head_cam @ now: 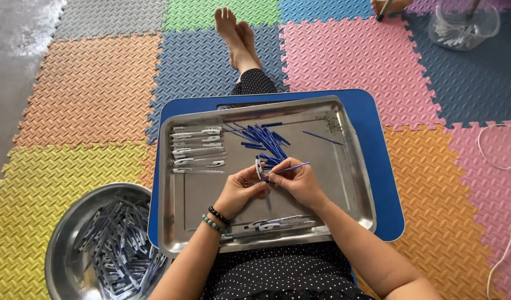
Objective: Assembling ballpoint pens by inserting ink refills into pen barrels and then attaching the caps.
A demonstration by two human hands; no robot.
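Refill: we see a thin blue pen refill (293,166) pinched in the right hand (297,180); its long axis runs nearly level, rising slightly to the right, free end pointing right over the tray.
Barrel: a white and blue pen barrel (259,166) stands nearly upright between the two hands, above the middle of the tray.
Right fingers: thumb and forefinger pressed together on the refill's left end, the other fingers curled under.
Left fingers: the left hand (241,189) closes loosely about the barrel's lower part, fingertips touching it; we cannot tell how tightly.
Wrist: two bead bracelets (215,219), one dark and one green, sit on the left wrist.
Tray: a rectangular steel tray (355,194), shiny with a raised rim, rests on a blue lap board (386,183).
Loose refills: a heap of blue refills (263,140) lies just beyond the hands, fanned out.
Row: white barrels (197,149) lie side by side at the tray's far left, long axes left to right.
Near edge: finished pens (272,225) lie along the tray's near rim.
Bowl: a round steel bowl (64,239) of pen parts sits left of the board.
Floor: interlocking foam mats (89,89), ridged, in many colours.
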